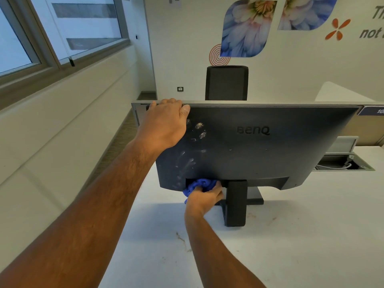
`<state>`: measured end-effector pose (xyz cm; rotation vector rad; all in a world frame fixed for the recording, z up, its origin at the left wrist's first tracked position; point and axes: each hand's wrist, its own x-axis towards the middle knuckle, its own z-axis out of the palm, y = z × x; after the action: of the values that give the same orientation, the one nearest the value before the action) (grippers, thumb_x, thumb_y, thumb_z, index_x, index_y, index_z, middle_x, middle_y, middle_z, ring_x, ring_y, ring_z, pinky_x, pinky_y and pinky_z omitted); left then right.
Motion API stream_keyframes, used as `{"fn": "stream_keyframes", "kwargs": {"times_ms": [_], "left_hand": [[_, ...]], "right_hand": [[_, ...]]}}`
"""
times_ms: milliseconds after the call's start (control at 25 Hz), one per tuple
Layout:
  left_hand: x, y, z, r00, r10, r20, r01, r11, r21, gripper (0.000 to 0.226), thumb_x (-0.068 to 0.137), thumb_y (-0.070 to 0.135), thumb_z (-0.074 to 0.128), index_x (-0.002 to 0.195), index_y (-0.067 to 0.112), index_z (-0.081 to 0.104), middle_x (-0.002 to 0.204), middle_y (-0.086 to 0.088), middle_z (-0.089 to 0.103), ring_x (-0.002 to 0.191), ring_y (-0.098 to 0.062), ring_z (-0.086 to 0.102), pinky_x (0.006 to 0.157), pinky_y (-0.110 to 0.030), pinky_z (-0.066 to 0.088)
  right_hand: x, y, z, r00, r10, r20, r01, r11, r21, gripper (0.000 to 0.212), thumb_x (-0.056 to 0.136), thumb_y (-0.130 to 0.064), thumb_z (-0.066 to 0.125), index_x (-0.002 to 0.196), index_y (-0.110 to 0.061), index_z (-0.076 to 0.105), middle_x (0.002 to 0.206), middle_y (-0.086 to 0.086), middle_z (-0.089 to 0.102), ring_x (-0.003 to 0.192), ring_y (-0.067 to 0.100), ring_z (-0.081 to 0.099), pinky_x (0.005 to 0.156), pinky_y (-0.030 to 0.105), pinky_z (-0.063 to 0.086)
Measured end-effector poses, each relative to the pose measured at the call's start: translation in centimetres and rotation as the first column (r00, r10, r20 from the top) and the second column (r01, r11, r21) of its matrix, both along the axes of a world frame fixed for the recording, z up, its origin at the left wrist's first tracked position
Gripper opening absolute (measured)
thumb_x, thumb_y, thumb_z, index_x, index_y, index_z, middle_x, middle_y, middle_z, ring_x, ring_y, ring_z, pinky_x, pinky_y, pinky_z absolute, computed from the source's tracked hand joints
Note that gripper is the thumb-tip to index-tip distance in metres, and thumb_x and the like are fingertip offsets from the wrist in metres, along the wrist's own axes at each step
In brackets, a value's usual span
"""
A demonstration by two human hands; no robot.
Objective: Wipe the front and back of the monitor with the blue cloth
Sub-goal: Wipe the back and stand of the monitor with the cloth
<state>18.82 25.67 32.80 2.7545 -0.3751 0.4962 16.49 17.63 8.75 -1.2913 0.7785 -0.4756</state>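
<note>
On the white desk (291, 235) nearest us, our right hand (204, 197) bunched the blue cloth (197, 185) in curled fingers and pressed it up into the recessed port bay at the lower edge of the monitor (259, 150), just left of the stand (235, 202). The cloth sat wadded above and ahead of our knuckles, between palm and casing, so the hand pushed rather than dragged it. Higher up, our left hand (166, 121) hooked its fingers over the monitor's top left corner, thumb lying on the back panel, apparently to brace the screen against the wiping pressure. The back faced us, BenQ logo (253, 130) showing, with pale smudges (196, 129) beside that hand unwiped. Beyond stood a black chair (226, 83) and a flower mural (246, 28).
</note>
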Motion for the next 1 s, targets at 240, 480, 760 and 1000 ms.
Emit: {"fn": "stream_keyframes", "kwargs": {"times_ms": [240,480,760,1000], "left_hand": [[0.1,0.6,0.1,1.000,0.015,-0.013,-0.015,1.000,0.010,0.042,0.106,0.029,0.027,0.137,0.016,0.052,0.140,-0.006,0.056,0.126,-0.027,0.050,0.116,-0.049,0.027],[0.8,1.5,0.5,0.996,0.030,-0.086,-0.027,0.999,0.035,0.045,0.100,0.022,0.031,0.139,0.027,0.052,0.147,-0.003,0.050,0.144,-0.023,0.033,0.113,-0.071,-0.004],[0.8,2.3,0.1,0.995,-0.085,-0.055,0.080,0.992,-0.096,0.039,0.102,0.021,0.037,0.136,0.022,0.055,0.132,-0.006,0.062,0.114,-0.025,0.057,0.102,-0.046,0.048],[0.0,4.5,0.0,0.999,-0.021,0.025,0.028,0.957,-0.290,0.048,0.099,0.010,0.041,0.145,0.019,0.051,0.154,-0.005,0.043,0.143,-0.022,0.038,0.117,-0.034,0.026]], "right_hand": [[-1.8,-0.3,-2.6,0.931,0.349,-0.106,-0.365,0.899,-0.243,0.045,0.094,-0.003,0.065,0.133,-0.023,0.055,0.120,-0.013,0.051,0.111,0.015,0.062,0.092,0.031,0.058],[-0.4,-2.9,-1.2,0.999,-0.019,-0.038,0.015,0.995,-0.098,0.050,0.094,0.002,0.063,0.139,-0.013,0.049,0.127,0.003,0.050,0.107,0.021,0.060,0.094,0.038,0.054],[-2.2,0.4,-2.6,0.849,0.495,-0.185,-0.527,0.819,-0.227,0.043,0.095,-0.006,0.061,0.127,-0.026,0.041,0.115,-0.003,0.056,0.096,0.010,0.064,0.076,0.018,0.053],[-6.5,-3.9,4.5,0.816,0.577,0.007,-0.368,0.529,-0.764,0.034,0.088,-0.013,0.067,0.116,-0.028,0.055,0.112,-0.015,0.051,0.093,0.011,0.063,0.078,0.026,0.057]]}}
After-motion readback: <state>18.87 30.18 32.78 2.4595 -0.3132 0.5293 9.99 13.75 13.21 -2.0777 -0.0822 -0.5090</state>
